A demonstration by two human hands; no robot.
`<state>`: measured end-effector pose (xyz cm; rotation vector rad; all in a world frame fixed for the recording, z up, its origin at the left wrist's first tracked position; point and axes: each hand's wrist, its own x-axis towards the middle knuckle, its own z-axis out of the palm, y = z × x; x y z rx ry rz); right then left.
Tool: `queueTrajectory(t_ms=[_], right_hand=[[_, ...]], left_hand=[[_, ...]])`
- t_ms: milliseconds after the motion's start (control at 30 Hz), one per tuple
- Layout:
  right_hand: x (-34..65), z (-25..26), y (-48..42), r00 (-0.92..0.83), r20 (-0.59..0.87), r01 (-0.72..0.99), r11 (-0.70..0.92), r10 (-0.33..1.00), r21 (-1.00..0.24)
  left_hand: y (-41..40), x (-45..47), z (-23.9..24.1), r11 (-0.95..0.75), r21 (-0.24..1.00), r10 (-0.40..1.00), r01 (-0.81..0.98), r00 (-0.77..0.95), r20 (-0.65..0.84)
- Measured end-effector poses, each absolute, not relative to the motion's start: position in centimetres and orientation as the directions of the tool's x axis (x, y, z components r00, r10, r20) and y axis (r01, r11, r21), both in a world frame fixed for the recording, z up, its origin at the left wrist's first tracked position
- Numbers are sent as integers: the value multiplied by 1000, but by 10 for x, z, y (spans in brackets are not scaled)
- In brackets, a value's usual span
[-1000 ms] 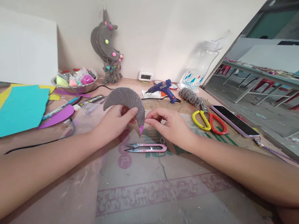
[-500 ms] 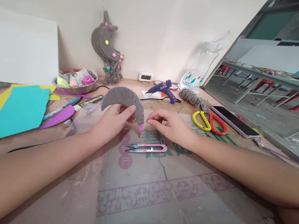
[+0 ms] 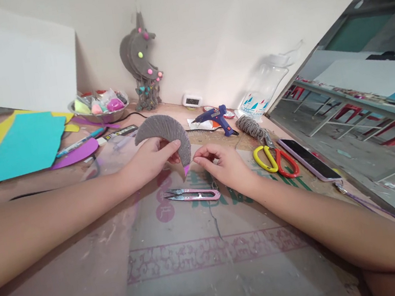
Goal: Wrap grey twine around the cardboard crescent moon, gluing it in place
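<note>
Matt grey yarn-wrapped crescent (image 3: 163, 130), glossy pink-handled metal snips (image 3: 192, 195), scuffed clear plastic sheet (image 3: 185, 263).

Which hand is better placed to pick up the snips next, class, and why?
Probably the right hand: it is nearest the snips, close to their looped end, with its fingertips only pinched together. The left hand is gripping the crescent.

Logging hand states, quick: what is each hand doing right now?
Left hand: closed, holding the grey crescent.
Right hand: fingertips pinched shut beside the crescent's tip; any strand between them cannot be told.
</note>
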<state>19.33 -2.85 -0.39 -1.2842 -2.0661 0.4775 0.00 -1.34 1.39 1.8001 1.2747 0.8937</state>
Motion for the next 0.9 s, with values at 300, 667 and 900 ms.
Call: queueTrajectory(t_ms=[300,667,900], right_hand=[[192,-3,-29,-315,336,663,459,888,-591],[194,-5,-27,-313,345,666,463,885,-584],[194,-4,-28,-292,351,674,452,890,-584]], left_hand=[[-15,1,12,-192,904,957,381,278,86],[-12,0,10,-197,912,951,361,296,88],[-12,0,9,-182,923,950,339,304,75]])
